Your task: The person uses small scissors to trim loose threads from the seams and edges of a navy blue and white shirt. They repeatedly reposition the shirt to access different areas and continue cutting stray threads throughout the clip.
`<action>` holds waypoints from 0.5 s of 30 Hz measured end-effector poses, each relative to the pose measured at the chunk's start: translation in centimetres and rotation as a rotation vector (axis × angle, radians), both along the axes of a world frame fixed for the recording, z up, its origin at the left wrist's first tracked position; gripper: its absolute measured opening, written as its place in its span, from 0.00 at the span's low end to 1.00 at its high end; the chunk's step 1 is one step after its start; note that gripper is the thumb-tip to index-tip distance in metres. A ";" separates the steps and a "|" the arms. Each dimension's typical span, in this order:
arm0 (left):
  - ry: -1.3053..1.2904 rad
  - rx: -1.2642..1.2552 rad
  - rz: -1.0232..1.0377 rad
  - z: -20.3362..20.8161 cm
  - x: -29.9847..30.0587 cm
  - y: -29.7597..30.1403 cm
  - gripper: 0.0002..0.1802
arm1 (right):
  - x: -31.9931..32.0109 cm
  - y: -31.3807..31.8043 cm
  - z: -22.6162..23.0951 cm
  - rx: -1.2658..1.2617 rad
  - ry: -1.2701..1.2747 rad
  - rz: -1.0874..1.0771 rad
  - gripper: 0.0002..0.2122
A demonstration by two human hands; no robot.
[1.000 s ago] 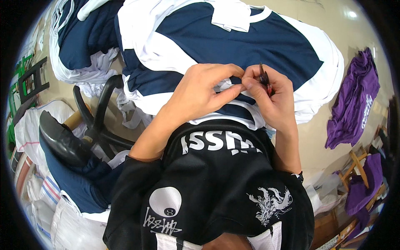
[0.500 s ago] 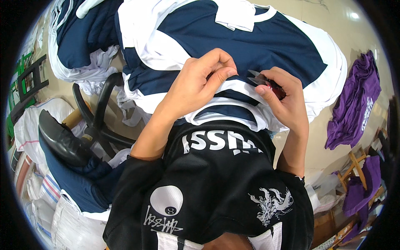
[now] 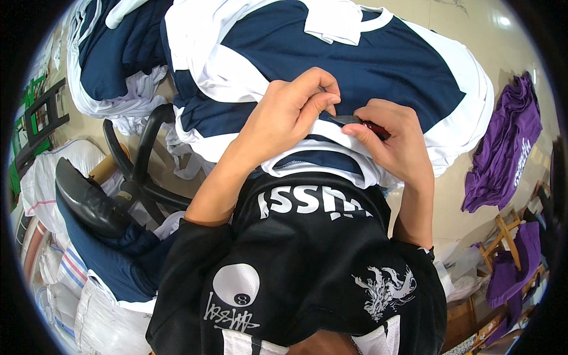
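Observation:
My right hand (image 3: 397, 141) grips small thread snips (image 3: 344, 120) with a dark red handle, their grey blades pointing left. Just left of the blades, my left hand (image 3: 285, 117) is closed in a pinch, thumb against forefinger. Whatever lies between those fingertips is too small to make out. Both hands are over a pile of navy and white shirts (image 3: 367, 71) spread in front of me. Close to my chest, below the hands, a shirt's white-edged neck opening (image 3: 319, 163) faces up.
A further stack of navy and white shirts (image 3: 112, 65) stands at the far left. Nearer on that side are black chair legs (image 3: 144, 148) and white sacks (image 3: 106, 322). A purple garment (image 3: 503, 142) lies on the floor at right, with a wooden stool (image 3: 504, 242) nearer.
My right hand has moved left, bringing the snips' blades up to my left fingertips. The left hand has barely shifted.

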State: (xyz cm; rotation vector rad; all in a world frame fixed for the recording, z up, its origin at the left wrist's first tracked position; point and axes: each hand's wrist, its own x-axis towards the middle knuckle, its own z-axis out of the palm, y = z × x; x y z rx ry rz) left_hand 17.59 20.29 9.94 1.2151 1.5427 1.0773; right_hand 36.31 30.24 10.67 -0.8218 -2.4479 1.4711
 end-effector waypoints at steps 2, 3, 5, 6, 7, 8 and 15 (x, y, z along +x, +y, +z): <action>0.043 0.043 0.016 -0.4 -0.1 0.0 0.05 | 0.0 0.0 -0.1 -0.019 -0.029 0.046 0.15; 0.083 0.091 0.035 -1.0 -0.2 0.0 0.05 | -0.1 0.0 -0.2 -0.038 -0.020 0.051 0.15; 0.118 0.114 0.159 -1.1 -1.0 -0.1 0.05 | -0.3 -0.1 -0.5 -0.077 -0.001 0.064 0.15; 0.114 0.089 0.258 -0.5 -2.0 -0.2 0.05 | -0.2 -0.1 -1.0 -0.087 -0.018 0.080 0.15; 0.107 0.064 0.355 0.1 -3.2 -0.5 0.05 | 0.1 -0.2 -1.3 -0.098 -0.037 0.093 0.15; 0.083 0.131 0.497 0.1 -4.8 -1.0 0.05 | 0.3 -0.3 -1.6 -0.108 -0.057 0.105 0.15; -0.026 0.477 1.356 -2.2 -22.0 -12.9 0.12 | 1.6 0.3 -1.1 -0.276 0.105 0.013 0.11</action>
